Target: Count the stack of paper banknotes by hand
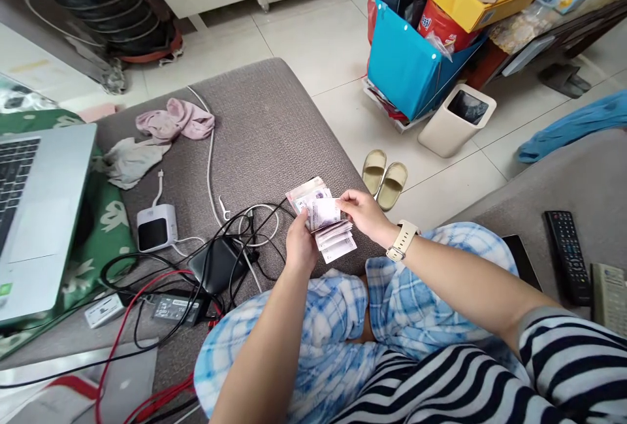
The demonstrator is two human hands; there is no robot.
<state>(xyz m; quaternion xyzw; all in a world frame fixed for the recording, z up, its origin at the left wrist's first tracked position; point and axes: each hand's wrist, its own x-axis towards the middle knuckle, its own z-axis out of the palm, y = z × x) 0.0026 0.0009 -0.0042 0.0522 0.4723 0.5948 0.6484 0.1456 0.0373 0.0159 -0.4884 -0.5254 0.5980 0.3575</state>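
Note:
A wad of banknotes is fanned out above the edge of the grey sofa seat, some notes pinkish and others pale violet. My left hand grips the wad from its left side, thumb on top. From the right, my right hand pinches the edge of a pale violet banknote lying over the others. That note still overlaps the wad, and whether it is loose from it I cannot tell. A cream-banded watch is on my right wrist.
Tangled cables, a black pouch-like case and a white device with a dark screen lie left of my hands. Farther left is a laptop. Slippers, a bin and a blue box stand on the floor.

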